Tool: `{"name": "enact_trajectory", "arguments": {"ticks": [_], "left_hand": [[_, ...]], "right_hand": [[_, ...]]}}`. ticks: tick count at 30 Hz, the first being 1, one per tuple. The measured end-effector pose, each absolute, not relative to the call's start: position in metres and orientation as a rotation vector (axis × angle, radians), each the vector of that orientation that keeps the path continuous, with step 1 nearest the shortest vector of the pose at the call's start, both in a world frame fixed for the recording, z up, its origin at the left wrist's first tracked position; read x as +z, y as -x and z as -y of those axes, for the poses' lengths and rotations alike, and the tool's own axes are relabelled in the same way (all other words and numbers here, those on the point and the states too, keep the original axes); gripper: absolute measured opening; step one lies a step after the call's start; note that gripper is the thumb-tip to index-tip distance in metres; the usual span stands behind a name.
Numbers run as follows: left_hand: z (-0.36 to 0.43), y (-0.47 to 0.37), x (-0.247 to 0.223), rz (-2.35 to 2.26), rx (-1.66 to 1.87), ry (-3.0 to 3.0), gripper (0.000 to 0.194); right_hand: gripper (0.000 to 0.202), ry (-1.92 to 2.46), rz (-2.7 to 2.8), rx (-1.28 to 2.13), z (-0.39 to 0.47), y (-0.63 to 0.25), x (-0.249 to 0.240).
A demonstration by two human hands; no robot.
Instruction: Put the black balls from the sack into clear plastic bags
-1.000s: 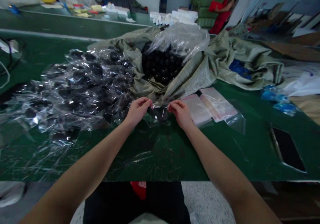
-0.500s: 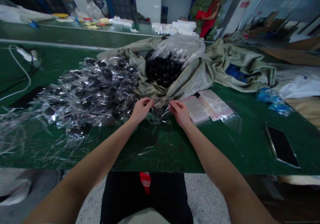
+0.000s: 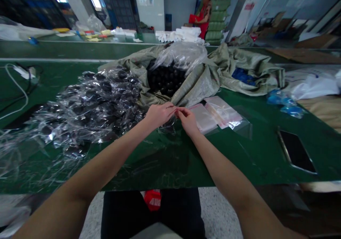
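My left hand [image 3: 160, 114] and my right hand [image 3: 188, 120] meet fingertip to fingertip in front of the open sack. Both are closed on the top edge of a clear plastic bag [image 3: 168, 127] with something dark in it, partly hidden by my fingers. Left of my hands lies a heap of dark pieces in clear wrappers [image 3: 101, 98]. Behind my hands the green-grey sack [image 3: 204, 84] holds many round black pieces [image 3: 166, 79]. Flat clear bags [image 3: 221, 113] lie in stacks just right of my right hand.
A phone [image 3: 297, 150] lies on the green table [image 3: 165, 171] at the right. Blue wrapped pieces [image 3: 285, 104] lie beyond it. A white cable [image 3: 22, 86] is at the far left. A person in red [image 3: 205, 15] stands behind the tables.
My left hand has moved right along the bag's edge and now touches my right hand. The view has shifted slightly, so the background sits further left.
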State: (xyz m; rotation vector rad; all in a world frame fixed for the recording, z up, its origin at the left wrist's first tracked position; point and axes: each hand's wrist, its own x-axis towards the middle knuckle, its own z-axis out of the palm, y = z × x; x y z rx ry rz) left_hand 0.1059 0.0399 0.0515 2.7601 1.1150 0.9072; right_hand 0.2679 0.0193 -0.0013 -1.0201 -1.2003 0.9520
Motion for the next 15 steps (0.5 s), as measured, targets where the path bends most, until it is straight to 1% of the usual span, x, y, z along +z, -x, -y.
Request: {"name": "enact_trajectory", "arguments": {"ticks": [5,11,15], "left_hand": [[-0.051,-0.114,0.055,-1.085,0.938,-2.729,0.023],[-0.063,-0.131,0.060,-1.117,0.689,-3.159,0.030],[-0.069,-0.142,0.063,-1.087,0.602,-3.295,0.031]], "right_hand": [[0.018,1.058,1.291,0.830,-0.025,-0.277,-0.001],[0.021,1.144,1.482,0.499,-0.032,-0.291,0.003],[0.022,1.193,1.542,0.342,-0.034,-0.296,0.005]]}}
